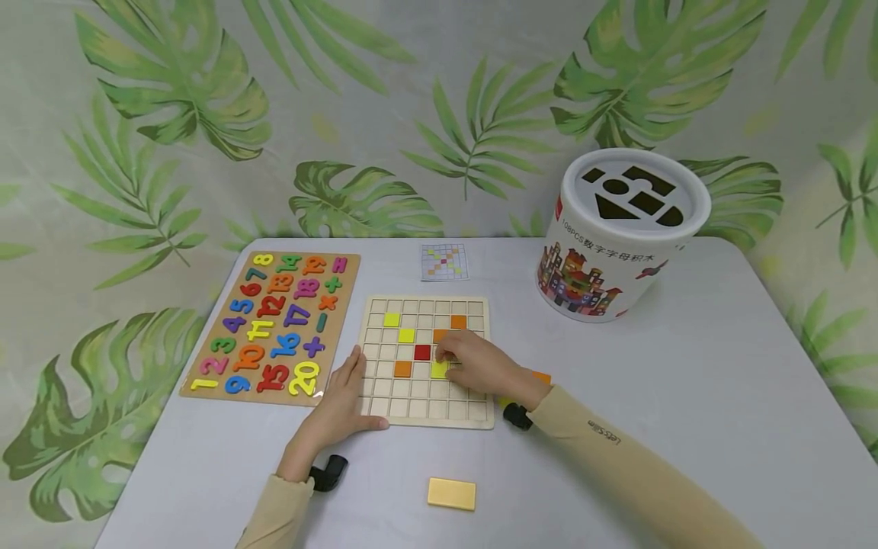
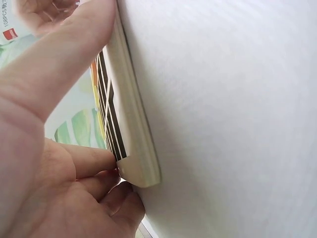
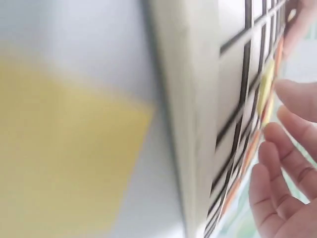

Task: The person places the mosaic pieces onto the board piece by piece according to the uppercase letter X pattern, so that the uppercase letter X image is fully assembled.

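A square wooden grid board (image 1: 418,412) lies on the table, with several coloured square tiles in its cells. My left hand (image 1: 336,408) rests against the board's left side, thumb by the front edge; in the left wrist view its fingers (image 2: 94,163) touch a board corner. My right hand (image 1: 480,366) is over the board's right half, fingertips at a yellow tile (image 1: 439,370). In the right wrist view that hand's thumb and loosely bent fingers (image 3: 277,144) are beside a yellow tile (image 3: 266,87), not plainly pinching it. A red tile (image 1: 421,352) sits left of this hand.
A small pattern card (image 1: 444,263) lies behind the board. At left is a number puzzle board (image 1: 257,335); at back right stands a white tub (image 1: 604,252) with a shape-cut lid. A yellow block (image 1: 451,494) lies in front. An orange tile (image 1: 542,377) shows partly beside the right wrist.
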A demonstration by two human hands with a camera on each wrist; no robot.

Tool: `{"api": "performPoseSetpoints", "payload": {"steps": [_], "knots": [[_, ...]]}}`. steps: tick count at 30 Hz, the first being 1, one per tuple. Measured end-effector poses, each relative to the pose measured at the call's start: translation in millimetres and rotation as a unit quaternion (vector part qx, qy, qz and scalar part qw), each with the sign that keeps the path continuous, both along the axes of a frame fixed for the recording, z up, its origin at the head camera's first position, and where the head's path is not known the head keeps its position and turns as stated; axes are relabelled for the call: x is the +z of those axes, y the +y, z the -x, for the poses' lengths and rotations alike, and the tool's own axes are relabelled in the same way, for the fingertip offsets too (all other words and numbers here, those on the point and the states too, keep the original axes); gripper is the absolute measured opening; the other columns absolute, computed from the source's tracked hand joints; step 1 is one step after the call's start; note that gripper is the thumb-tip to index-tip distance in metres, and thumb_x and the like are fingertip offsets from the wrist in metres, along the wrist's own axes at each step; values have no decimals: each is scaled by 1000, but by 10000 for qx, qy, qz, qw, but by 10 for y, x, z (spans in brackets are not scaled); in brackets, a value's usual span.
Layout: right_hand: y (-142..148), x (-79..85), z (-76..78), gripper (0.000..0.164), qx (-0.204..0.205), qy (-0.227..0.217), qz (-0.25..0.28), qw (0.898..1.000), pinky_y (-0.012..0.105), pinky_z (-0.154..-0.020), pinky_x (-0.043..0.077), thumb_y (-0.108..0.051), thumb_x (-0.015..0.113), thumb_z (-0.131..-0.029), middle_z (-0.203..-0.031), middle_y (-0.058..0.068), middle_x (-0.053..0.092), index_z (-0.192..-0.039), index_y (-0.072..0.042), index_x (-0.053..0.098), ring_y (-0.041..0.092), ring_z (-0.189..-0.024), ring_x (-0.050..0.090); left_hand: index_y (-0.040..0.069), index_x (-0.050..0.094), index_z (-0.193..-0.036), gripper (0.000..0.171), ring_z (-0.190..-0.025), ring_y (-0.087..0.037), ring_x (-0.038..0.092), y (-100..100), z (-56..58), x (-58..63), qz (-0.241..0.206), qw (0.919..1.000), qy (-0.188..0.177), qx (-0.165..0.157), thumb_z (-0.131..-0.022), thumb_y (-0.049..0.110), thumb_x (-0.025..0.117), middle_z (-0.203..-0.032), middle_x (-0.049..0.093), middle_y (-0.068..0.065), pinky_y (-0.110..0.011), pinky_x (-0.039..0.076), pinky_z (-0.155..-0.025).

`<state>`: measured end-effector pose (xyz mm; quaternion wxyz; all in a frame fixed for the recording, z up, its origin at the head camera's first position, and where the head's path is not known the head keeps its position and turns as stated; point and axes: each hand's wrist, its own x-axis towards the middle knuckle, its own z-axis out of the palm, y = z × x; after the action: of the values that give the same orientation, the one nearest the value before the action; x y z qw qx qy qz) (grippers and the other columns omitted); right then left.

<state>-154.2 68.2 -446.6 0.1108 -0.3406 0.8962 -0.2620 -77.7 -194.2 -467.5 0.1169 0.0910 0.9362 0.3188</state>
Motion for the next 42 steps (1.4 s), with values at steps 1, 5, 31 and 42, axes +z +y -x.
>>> {"api": "performPoseSetpoints", "payload": {"steps": [1, 5, 31, 42], "knots": [[55, 14, -4, 18, -84, -71, 60, 9999, 31, -83, 44, -6, 69, -83, -98, -2, 59, -101, -9, 65, 16, -92, 48, -11, 11, -148, 115, -141, -42, 9, 4, 1, 2, 5, 10000, -15, 4, -71, 32, 85, -157, 1, -22, -54, 23, -109], [369, 77, -38, 19, -398, -307, 247, 9984, 33, -81, 45, -7, 69, -84, -96, -2, 58, -103, -9, 65, 17, -89, 49, -11, 10, -148, 116, -140, -43, 9, 9, 4, 0, -5, 10000, 6, -7, -70, 33, 85, -157, 1, -23, -54, 23, -109], [1050, -40, -222, 27, -535, -304, 314, 9976, 32, -78, 49, 0, 69, -76, -95, -3, 56, -102, -8, 64, 14, -86, 52, -12, 9, -147, 116, -140, -44, 8, 1, 5, 1, 9, 10000, -1, -51, -71, 33, 84, -157, 0, -24, -55, 23, -108], [200, 46, -147, 22, 209, -382, 454, 9980, 30, -85, 47, -10, 69, -85, -101, -4, 58, -106, -8, 65, 13, -92, 51, -12, 11, -147, 116, -140, -44, 9, 4, 2, -15, 30, 10000, 72, -31, -70, 33, 85, -157, 2, -24, -55, 23, -108]]}}
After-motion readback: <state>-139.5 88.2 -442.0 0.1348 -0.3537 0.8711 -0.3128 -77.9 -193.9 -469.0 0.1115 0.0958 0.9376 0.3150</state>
